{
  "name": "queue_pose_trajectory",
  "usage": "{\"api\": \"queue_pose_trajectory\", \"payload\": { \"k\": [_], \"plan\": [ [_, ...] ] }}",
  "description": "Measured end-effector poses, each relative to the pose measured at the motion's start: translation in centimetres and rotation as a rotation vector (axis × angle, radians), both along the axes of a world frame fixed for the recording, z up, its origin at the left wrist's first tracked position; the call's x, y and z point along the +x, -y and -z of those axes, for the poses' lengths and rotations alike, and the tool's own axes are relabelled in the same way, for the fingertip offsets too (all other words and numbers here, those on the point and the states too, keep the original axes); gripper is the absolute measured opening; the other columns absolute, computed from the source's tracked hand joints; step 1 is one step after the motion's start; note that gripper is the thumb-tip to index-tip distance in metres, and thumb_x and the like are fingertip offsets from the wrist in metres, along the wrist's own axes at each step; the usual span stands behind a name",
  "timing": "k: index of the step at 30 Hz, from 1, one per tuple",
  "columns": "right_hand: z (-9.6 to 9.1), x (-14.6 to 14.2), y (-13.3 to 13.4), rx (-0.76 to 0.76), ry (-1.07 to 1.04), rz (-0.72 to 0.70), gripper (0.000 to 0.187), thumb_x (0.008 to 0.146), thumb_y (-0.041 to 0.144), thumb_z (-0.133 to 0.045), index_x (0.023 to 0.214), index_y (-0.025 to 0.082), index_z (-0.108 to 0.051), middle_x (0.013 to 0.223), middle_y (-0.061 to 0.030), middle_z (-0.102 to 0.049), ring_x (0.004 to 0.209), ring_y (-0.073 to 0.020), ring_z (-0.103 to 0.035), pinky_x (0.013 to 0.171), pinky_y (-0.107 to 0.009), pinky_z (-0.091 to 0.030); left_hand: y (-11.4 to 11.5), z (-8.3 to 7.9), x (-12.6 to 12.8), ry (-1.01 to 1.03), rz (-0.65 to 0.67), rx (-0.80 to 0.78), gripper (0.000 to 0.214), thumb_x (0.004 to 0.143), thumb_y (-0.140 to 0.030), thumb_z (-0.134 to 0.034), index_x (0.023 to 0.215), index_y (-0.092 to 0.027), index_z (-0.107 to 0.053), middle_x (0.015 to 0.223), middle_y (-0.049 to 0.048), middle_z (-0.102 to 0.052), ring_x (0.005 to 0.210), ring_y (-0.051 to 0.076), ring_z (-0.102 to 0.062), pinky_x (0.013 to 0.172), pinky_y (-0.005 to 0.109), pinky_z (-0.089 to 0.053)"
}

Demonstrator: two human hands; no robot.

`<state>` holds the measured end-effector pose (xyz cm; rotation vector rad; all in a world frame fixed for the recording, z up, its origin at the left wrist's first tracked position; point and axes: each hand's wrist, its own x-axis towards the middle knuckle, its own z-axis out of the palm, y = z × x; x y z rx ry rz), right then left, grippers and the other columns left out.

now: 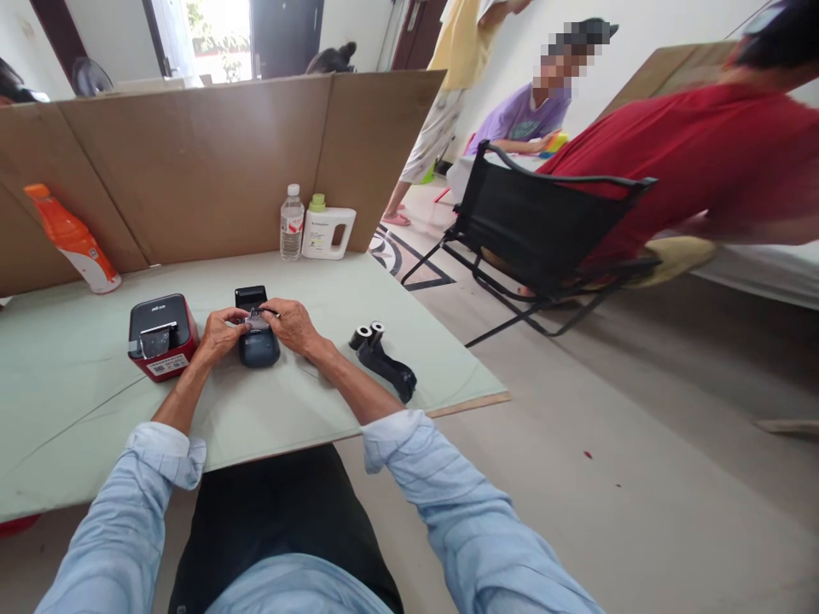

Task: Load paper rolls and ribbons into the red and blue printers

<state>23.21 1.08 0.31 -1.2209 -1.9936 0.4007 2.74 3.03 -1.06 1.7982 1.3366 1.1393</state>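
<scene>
A small dark label printer (258, 345) with its lid raised lies on the pale green board (77, 375) in front of me. My left hand (221, 333) and my right hand (291, 324) meet over its open top, fingers pinched on a small grey piece, perhaps a paper roll, at the printer's mouth. A red and black label printer (161, 336) stands just left of my left hand. Two small paper rolls on a black holder (384, 358) lie to the right of my right forearm.
Cardboard panels (205, 162) wall off the back of the board. An orange bottle (72, 239) leans at left; a water bottle (292, 223) and a white jug (328, 228) stand at the back. A black folding chair (543, 230) and other people are at right.
</scene>
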Motion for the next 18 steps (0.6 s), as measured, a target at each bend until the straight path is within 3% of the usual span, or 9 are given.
{"api": "queue_pose_trajectory", "payload": {
  "k": [8, 18],
  "plan": [
    [0.0, -0.8, -1.2, -0.012, 0.137, -0.004, 0.015, 0.096, 0.021, -0.067, 0.106, 0.023, -0.078, 0.108, -0.0060, -0.081, 0.098, -0.0214, -0.071, 0.089, -0.030, -0.050, -0.5, 0.1, 0.0, 0.068, 0.013, -0.015, 0.026, 0.062, -0.033, -0.081, 0.085, -0.019, -0.081, 0.081, 0.0028, -0.075, 0.075, 0.018, -0.062, 0.078, 0.032, -0.053],
    [-0.1, -0.6, -1.6, 0.022, 0.148, -0.022, 0.023, 0.098, 0.017, -0.061, 0.112, 0.024, -0.078, 0.113, -0.0055, -0.081, 0.104, -0.0207, -0.072, 0.093, -0.029, -0.049, -0.6, -0.6, 0.0, -0.005, 0.044, -0.017, 0.025, 0.064, -0.030, -0.079, 0.086, -0.018, -0.079, 0.084, 0.0033, -0.075, 0.078, 0.019, -0.064, 0.077, 0.032, -0.053]
  ]
}}
